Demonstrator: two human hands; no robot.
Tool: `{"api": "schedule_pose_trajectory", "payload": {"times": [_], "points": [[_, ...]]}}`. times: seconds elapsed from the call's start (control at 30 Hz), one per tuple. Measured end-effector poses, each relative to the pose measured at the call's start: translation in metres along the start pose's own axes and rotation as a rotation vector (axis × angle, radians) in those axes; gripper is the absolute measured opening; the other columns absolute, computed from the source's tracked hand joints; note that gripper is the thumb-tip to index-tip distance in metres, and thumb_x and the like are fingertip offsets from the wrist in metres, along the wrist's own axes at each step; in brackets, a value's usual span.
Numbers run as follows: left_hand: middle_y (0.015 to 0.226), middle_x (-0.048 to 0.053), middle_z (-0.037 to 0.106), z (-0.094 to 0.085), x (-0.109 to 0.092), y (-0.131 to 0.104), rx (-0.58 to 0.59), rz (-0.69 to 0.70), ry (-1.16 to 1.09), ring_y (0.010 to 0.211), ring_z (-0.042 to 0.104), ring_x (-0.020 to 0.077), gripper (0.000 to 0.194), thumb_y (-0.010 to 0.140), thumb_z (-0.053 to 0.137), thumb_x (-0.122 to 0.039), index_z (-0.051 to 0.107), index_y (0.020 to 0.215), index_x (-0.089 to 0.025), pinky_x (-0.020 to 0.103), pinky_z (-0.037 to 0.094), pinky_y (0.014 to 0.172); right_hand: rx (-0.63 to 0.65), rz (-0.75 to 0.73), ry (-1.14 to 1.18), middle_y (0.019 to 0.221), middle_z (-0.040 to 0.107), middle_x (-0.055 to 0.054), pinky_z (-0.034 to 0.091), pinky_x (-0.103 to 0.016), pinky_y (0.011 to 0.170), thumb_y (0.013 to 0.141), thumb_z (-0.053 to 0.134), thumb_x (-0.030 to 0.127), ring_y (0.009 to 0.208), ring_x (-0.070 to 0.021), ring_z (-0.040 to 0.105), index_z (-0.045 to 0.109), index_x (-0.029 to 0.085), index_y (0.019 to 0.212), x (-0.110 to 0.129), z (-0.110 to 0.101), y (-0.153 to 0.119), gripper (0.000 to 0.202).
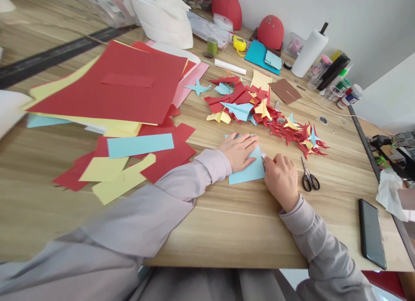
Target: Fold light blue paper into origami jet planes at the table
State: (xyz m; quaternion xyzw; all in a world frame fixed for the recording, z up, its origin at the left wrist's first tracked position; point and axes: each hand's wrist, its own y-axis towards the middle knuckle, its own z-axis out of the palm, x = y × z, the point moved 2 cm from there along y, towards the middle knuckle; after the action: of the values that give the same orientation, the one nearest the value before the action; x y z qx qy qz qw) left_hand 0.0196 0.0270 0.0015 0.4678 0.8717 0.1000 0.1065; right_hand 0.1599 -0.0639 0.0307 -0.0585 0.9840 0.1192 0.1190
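Note:
A light blue sheet of paper [248, 175] lies flat on the wooden table. My left hand [240, 152] rests on its upper part, palm down with the fingers spread. At the sheet's right edge, my right hand [281, 177] is closed around a small white tool [263, 155], its tip touching near the paper's edge; most of it is hidden in my fingers. Black-handled scissors [309, 177] lie just right of my right hand. Beyond both hands spreads a pile of folded red, yellow and blue paper pieces [238, 95].
Large red sheets [129, 97] and a light blue strip [141, 145] over red and yellow pieces lie left. A phone [372, 232] is at the right. Along the back stand a yellow tape measure [239, 43], a white roll [309, 52] and several small bottles.

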Motion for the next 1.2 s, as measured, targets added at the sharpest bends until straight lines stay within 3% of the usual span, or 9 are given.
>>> {"api": "schedule_pose_trajectory", "payload": {"times": [0.9,1.2], "points": [[0.139,0.020,0.041,-0.001,-0.001,0.000,-0.018,-0.015,0.039,0.121,0.039,0.0313,0.054,0.090,0.034,-0.045,0.046,0.129,-0.010,0.047,0.030,0.091,0.009,0.007,-0.035,0.078,0.052,-0.008,0.020,-0.032,0.060,0.087,0.046,0.019,0.071,-0.0188,0.042,0.064,0.020,0.093,0.001,0.004,0.011,0.019],[0.141,0.015,0.040,0.000,0.000,0.000,0.004,-0.027,0.008,0.121,0.039,0.0321,0.055,0.089,0.035,-0.045,0.046,0.130,-0.010,0.048,0.029,0.092,0.018,0.005,-0.033,0.078,0.053,-0.008,0.020,-0.032,0.060,0.087,0.044,0.018,0.070,-0.0193,0.043,0.064,0.019,0.089,0.003,0.004,0.013,0.020]]}}
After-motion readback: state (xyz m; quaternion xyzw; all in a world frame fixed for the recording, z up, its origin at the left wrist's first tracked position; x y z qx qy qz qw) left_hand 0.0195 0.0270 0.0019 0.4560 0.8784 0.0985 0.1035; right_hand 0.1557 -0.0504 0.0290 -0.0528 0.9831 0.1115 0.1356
